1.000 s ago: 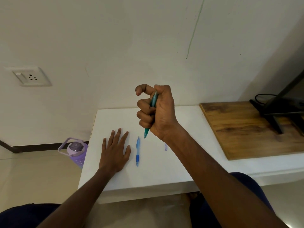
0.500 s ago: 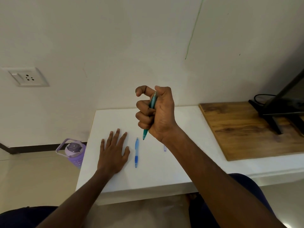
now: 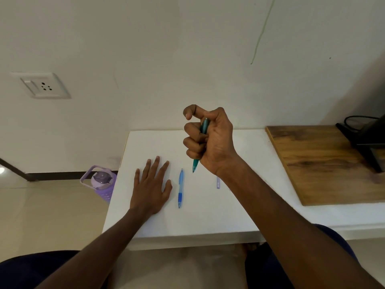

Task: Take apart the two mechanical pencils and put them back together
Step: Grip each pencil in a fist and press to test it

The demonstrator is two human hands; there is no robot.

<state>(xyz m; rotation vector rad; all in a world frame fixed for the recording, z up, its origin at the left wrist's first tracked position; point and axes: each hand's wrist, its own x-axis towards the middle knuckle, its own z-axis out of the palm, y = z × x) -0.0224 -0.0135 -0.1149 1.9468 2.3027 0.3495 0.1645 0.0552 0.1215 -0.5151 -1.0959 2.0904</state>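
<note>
My right hand (image 3: 210, 138) is raised above the white table (image 3: 208, 215) and grips a teal mechanical pencil (image 3: 195, 164) in a fist, tip pointing down, thumb bent over its top end. A blue mechanical pencil (image 3: 180, 188) lies on the table, lengthwise away from me. My left hand (image 3: 150, 187) rests flat on the table just left of the blue pencil, fingers straight and spread. A small pale violet piece (image 3: 218, 182) lies on the table beside my right forearm.
A wooden board (image 3: 325, 163) covers the table's right part, with a black stand and cable (image 3: 366, 140) on it. A purple water bottle (image 3: 102, 182) stands on the floor left of the table. The wall rises directly behind the table.
The thumb of my right hand has shifted slightly over the teal pencil's top end. My left hand and the blue pencil have stayed in place.
</note>
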